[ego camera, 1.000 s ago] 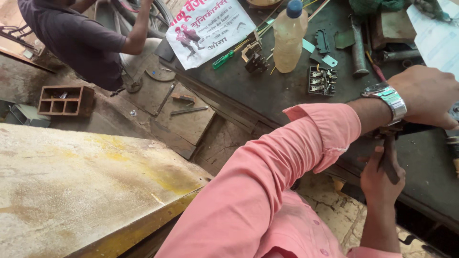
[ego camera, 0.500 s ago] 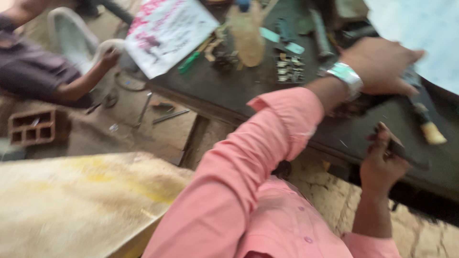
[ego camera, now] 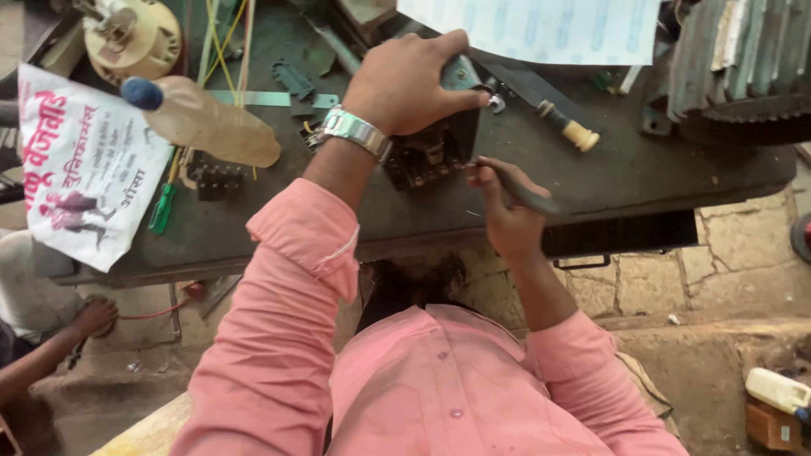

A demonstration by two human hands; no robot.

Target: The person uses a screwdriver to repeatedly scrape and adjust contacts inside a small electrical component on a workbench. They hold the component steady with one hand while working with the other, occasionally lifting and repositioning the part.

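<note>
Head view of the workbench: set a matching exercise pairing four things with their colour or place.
Things:
1. plastic bottle
2. screwdriver
3. left hand
4. right hand

Descriptions:
A. green handle, lying beside the printed bag
B. grips a slim dark tool at the bench's front edge
C. blue cap, lying on its side
D. wears a metal wristwatch, rests on the dark metal part

Pairs: 1-C, 2-A, 3-D, 4-B
</note>
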